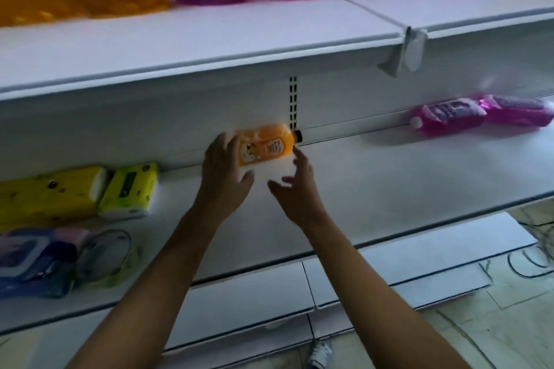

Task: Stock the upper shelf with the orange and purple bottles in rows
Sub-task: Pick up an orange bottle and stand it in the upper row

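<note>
On the white lower shelf (389, 177), the left hand (224, 171) is touching the lying orange bottle (265, 145) with relaxed fingers; the right hand (295, 186), beside the bottle, is hovering, fingers spread, grasping nothing.

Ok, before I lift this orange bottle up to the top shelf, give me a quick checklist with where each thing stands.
1. Left hand on the orange bottle: ok, it touches the bottle's base end.
2. Right hand gripping: not ok, fingers open beside the bottle.
3. Bottle upright: not ok, it lies on its side.
4. Cap closed: cannot tell.
5. Free space on upper shelf: ok, bare in front of the standing bottles.
</note>
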A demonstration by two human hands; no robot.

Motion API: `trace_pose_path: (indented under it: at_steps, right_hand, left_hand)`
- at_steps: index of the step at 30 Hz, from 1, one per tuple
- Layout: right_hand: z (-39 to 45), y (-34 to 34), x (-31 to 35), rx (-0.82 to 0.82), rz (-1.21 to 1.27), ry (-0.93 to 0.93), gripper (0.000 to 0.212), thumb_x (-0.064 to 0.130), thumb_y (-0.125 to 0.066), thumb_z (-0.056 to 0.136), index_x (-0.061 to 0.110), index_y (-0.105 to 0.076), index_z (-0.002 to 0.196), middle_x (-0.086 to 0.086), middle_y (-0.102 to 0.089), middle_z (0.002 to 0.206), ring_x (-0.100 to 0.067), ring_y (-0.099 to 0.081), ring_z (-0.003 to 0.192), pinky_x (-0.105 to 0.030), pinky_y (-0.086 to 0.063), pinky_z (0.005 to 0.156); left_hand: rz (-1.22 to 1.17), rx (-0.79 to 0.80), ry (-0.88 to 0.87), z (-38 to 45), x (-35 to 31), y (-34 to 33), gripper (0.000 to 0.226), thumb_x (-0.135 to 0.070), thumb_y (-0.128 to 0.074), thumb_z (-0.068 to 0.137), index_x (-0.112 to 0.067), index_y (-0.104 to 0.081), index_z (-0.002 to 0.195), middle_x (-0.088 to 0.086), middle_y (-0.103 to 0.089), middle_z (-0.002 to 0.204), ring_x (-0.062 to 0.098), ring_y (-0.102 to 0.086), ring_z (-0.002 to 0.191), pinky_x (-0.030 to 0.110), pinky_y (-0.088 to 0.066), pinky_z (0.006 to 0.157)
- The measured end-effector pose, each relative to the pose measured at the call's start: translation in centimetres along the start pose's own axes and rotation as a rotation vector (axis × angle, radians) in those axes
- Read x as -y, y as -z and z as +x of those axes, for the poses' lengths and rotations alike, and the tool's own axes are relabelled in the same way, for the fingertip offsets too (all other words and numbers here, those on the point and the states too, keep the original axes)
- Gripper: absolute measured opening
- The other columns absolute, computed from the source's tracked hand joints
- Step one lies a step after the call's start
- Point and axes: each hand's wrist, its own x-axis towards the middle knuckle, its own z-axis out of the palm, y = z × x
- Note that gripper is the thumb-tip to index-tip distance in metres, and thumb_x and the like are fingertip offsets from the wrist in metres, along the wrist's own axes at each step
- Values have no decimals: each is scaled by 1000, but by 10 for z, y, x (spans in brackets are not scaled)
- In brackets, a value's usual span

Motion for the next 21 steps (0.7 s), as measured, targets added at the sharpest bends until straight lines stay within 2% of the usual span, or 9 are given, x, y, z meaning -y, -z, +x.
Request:
trace_pose_path:
  at_steps: [2,4,7,9,11,13,15,17,21]
  right_hand:
    - [34,-9,-2,18,-38,7,92,13,-76,85,18,-18,155,-17,-32,147,-26,-50,121,-43,-51,101]
    - [65,-11,-5,21,-20,-74,100,13,-81,80,18,-16,156,-19,-31,146,-32,-45,126,-50,-48,104]
    - [90,-3,-15,38,-3,-112,95,8,-76,84,20,-15,156,-21,-32,147,-30,-49,121,-46,-56,95]
    - [93,5,-25,68,-98,-14,91,3,-75,83,12,-18,154,-21,-44,140,-35,-53,121,-52,-51,98]
    - [88,11,-30,111,-88,23,88,-6,-72,83,7,-19,152,-18,-49,133,-35,-57,117,-54,-49,101]
    - [78,14,-31,120,-56,-6,92,-7,-71,84,9,-15,155,-15,-51,132,-29,-62,111,-49,-52,99]
    - [64,12,-30,146,-93,0,99,-2,-73,84,11,-7,157,-16,-54,133,-22,-63,108,-44,-52,99]
    - [48,7,-30,143,-190,46,107,8,-76,85,12,2,157,-19,-53,140,-27,-59,120,-45,-46,105]
    - [18,3,-31,91,-263,110,114,24,-81,82,8,4,157,-22,-34,155,-37,-39,140,-52,-35,114]
  left_hand:
    - [54,19,9,34,3,-16,73,-13,-73,85,-1,-35,147,21,-35,152,36,-32,141,47,-33,114]
    - [63,25,77,55,7,-34,75,-18,-73,86,-6,-34,148,15,-35,152,31,-31,140,46,-37,111]
    - [197,9,153,72,14,-51,71,-30,-76,82,-15,-42,142,10,-36,147,31,-31,135,46,-41,101]
    - [258,51,187,82,19,-51,65,-36,-76,80,-17,-49,136,13,-45,138,33,-39,126,43,-40,94]
    - [179,91,196,83,22,-51,62,-36,-77,81,-14,-53,133,14,-50,131,31,-48,118,36,-41,87]
    - [87,70,160,74,22,-51,59,-29,-80,79,-10,-56,129,14,-56,126,29,-56,112,31,-41,80]
    - [48,39,136,61,20,-48,57,-25,-82,77,-9,-57,126,14,-60,122,29,-59,109,31,-45,80]
    - [32,-2,123,42,18,-45,58,-24,-84,75,-9,-58,125,13,-62,120,29,-59,108,34,-47,82]
    - [-36,-138,89,-8,11,-44,59,-22,-87,70,-12,-62,123,12,-63,117,30,-53,105,34,-44,81]
